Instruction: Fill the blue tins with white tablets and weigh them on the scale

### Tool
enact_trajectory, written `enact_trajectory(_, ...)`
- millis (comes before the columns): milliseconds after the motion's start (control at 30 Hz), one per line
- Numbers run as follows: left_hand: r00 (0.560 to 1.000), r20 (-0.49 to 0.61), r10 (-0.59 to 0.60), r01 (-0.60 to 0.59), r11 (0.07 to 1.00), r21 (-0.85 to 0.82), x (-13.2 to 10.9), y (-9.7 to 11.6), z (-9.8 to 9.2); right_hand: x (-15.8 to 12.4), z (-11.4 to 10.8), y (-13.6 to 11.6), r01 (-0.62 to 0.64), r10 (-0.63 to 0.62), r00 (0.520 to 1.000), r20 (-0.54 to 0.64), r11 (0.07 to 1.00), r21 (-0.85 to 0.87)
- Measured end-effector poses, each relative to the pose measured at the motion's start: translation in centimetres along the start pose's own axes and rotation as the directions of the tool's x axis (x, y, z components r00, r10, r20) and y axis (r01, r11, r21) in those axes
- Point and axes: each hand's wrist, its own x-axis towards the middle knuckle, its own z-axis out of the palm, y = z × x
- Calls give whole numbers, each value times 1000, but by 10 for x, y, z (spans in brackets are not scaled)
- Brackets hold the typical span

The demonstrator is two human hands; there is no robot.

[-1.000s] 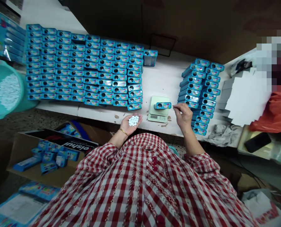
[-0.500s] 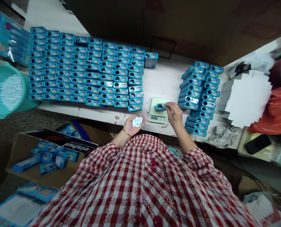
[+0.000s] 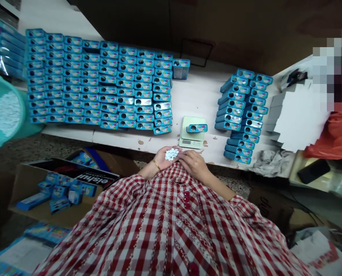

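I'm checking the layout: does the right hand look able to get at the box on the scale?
Probably yes: the right hand, beside the pellets in the left hand, is near the scale, and nothing visible blocks the box.

White pellets (image 3: 171,154), small and rounded, form a loose heap in the upturned palm of the left hand (image 3: 161,158), beside the right hand (image 3: 194,163). One blue printed container (image 3: 199,128), dark round opening facing up, rests crosswise on the scale (image 3: 192,137).
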Motion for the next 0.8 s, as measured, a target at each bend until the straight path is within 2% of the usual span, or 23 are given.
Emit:
enact_trajectory(133, 999, 12, -52, 52, 998, 26, 5, -5, 4, 15, 7, -6, 46, -26, 994, 110, 981, -189)
enact_trajectory(233, 998, 28, -63, 62, 998, 26, 6, -4, 10, 16, 11, -3, 48, -26, 994, 105, 975, -216)
enact_trajectory(367, 999, 43, -34, 34, 999, 3, 7, 0, 21, 18, 4, 6, 17, -16, 1000, 8, 986, -164)
enact_trajectory(467, 998, 59, -3, 4, 1000, -18, 8, 3, 27, 27, -9, 15, -3, 0, 992, -128, 1000, -27)
enact_trajectory(567, 997, 71, 25, -23, 999, -31, 9, 6, 29, 42, -22, 33, -100, 113, 960, -257, 993, 65)
enact_trajectory(667, 998, 60, 36, -34, 999, -42, 8, 10, 28, 52, -29, 55, -179, 190, 934, -302, 982, 65)
enact_trajectory(800, 997, 9, 79, -78, 994, -80, 3, 16, 21, 40, -36, 82, -259, 261, 894, -364, 964, 56)
